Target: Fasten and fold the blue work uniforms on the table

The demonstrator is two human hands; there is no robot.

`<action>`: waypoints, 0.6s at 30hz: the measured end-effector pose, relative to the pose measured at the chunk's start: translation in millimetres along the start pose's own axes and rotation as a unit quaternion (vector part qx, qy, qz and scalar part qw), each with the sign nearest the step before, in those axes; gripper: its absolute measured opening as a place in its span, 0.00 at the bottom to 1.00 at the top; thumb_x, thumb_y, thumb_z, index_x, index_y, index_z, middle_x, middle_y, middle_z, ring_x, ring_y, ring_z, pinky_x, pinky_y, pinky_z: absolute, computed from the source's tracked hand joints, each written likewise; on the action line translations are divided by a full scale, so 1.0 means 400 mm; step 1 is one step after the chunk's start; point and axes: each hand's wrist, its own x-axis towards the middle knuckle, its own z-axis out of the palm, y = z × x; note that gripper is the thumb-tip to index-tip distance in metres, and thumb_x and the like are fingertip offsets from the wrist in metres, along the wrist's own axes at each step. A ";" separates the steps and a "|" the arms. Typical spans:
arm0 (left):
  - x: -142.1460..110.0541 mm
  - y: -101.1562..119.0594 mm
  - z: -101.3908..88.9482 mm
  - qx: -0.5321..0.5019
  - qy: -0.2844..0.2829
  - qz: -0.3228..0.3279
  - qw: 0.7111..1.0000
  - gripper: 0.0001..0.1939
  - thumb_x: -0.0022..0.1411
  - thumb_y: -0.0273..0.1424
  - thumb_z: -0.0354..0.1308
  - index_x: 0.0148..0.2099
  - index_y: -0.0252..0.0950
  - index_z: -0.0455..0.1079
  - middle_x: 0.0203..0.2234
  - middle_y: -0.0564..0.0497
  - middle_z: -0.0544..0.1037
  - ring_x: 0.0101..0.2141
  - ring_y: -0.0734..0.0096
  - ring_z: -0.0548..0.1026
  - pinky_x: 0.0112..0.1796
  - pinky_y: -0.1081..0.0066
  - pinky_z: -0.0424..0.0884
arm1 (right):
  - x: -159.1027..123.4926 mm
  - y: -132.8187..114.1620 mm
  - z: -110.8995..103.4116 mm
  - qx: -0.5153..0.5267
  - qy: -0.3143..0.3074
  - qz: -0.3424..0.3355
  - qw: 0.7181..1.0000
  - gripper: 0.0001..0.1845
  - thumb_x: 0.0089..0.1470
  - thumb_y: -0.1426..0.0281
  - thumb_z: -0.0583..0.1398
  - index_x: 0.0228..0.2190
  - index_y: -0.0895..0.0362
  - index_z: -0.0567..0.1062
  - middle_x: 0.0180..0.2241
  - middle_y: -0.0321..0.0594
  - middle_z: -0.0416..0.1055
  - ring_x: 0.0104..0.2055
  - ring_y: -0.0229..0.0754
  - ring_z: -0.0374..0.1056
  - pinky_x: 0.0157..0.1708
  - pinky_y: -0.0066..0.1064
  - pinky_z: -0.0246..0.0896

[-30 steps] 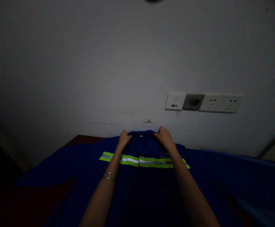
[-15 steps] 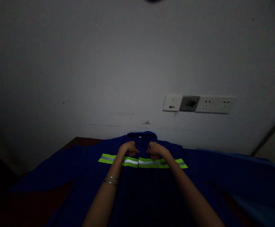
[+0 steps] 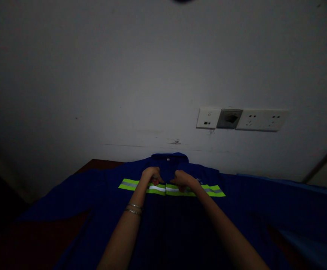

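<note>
A dark blue work jacket (image 3: 152,225) lies spread out with its collar (image 3: 170,155) by the wall and its sleeves out to both sides. A yellow-green and silver reflective strip (image 3: 216,190) crosses its chest and is split at the front opening. My left hand (image 3: 153,174), with bracelets on the wrist, is closed on the left front edge just above the strip. Opposite it, my right hand (image 3: 183,179) is closed at the other front edge, thumb pointing inward. The fingertips are partly hidden, and a small gap parts the hands.
A pale wall (image 3: 141,82) rises directly behind the collar. Sockets and switch plates (image 3: 261,119) are mounted on it at the right. The dark red tabletop (image 3: 98,164) shows beside the jacket, and lighter blue cloth (image 3: 312,243) lies under the right sleeve.
My right hand has shifted slightly left, closer to the front opening and my left hand. My left hand stays at its edge. The whole view has tilted a little.
</note>
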 end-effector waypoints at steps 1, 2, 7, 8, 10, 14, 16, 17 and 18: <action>0.001 -0.003 -0.001 0.000 -0.001 0.001 1.000 0.21 0.52 0.35 0.61 0.12 0.30 0.65 0.09 0.51 0.67 0.14 0.78 0.62 0.21 0.75 0.57 | -0.001 0.002 0.000 0.003 -0.001 0.002 1.000 0.13 0.51 0.67 0.57 0.24 0.65 0.76 0.26 0.50 0.76 0.30 0.43 0.73 0.25 0.23 0.63; 0.003 -0.007 -0.002 0.000 -0.002 0.003 1.000 0.21 0.52 0.36 0.61 0.12 0.30 0.65 0.09 0.50 0.67 0.14 0.78 0.63 0.21 0.75 0.58 | -0.001 0.004 0.000 0.007 -0.002 0.003 1.000 0.14 0.51 0.67 0.57 0.23 0.65 0.75 0.26 0.49 0.76 0.29 0.43 0.73 0.25 0.23 0.63; 0.010 -0.017 -0.004 0.016 -0.030 0.022 0.999 0.23 0.48 0.42 0.62 0.13 0.31 0.67 0.11 0.47 0.70 0.15 0.74 0.66 0.22 0.73 0.62 | -0.001 0.014 -0.002 0.036 -0.023 0.019 0.999 0.15 0.51 0.67 0.57 0.19 0.64 0.73 0.25 0.50 0.76 0.25 0.42 0.73 0.21 0.23 0.63; 0.011 -0.017 -0.003 0.013 -0.040 0.029 0.999 0.23 0.48 0.44 0.62 0.13 0.31 0.68 0.12 0.46 0.71 0.16 0.73 0.67 0.22 0.73 0.63 | -0.001 0.016 -0.003 0.043 -0.027 0.023 0.998 0.15 0.51 0.67 0.57 0.19 0.64 0.73 0.25 0.50 0.76 0.24 0.42 0.73 0.21 0.23 0.63; 0.013 -0.015 -0.001 -0.003 -0.060 0.041 0.997 0.26 0.50 0.48 0.58 0.14 0.31 0.69 0.14 0.44 0.73 0.17 0.71 0.69 0.23 0.72 0.66 | -0.001 0.018 -0.005 0.056 -0.034 0.032 0.997 0.14 0.50 0.67 0.58 0.19 0.63 0.72 0.25 0.49 0.76 0.24 0.41 0.72 0.21 0.23 0.63; 0.022 -0.007 0.004 -0.014 -0.094 0.050 0.994 0.30 0.53 0.52 0.51 0.15 0.31 0.70 0.15 0.42 0.74 0.19 0.68 0.72 0.25 0.70 0.69 | -0.005 0.021 -0.009 0.080 -0.058 0.043 0.994 0.16 0.52 0.67 0.57 0.17 0.63 0.71 0.25 0.49 0.76 0.24 0.42 0.72 0.20 0.25 0.65; 0.030 -0.006 0.005 0.002 -0.109 0.047 0.993 0.30 0.53 0.53 0.52 0.16 0.31 0.70 0.14 0.42 0.74 0.18 0.68 0.72 0.24 0.70 0.69 | -0.006 0.022 -0.009 0.092 -0.071 0.049 0.992 0.17 0.52 0.67 0.56 0.17 0.63 0.70 0.24 0.49 0.76 0.24 0.43 0.72 0.20 0.26 0.65; 0.034 -0.006 0.006 0.009 -0.113 0.046 0.992 0.29 0.52 0.53 0.53 0.16 0.31 0.70 0.14 0.43 0.74 0.18 0.68 0.72 0.23 0.71 0.69 | -0.006 0.023 -0.009 0.096 -0.075 0.051 0.991 0.17 0.52 0.67 0.56 0.17 0.63 0.70 0.24 0.49 0.76 0.24 0.42 0.72 0.20 0.26 0.65; 0.039 -0.007 0.007 0.016 -0.115 0.044 0.992 0.29 0.50 0.53 0.54 0.16 0.31 0.70 0.14 0.43 0.73 0.18 0.68 0.72 0.23 0.71 0.69 | -0.006 0.024 -0.009 0.099 -0.078 0.055 0.991 0.16 0.52 0.67 0.56 0.17 0.63 0.71 0.24 0.48 0.76 0.24 0.42 0.72 0.20 0.25 0.66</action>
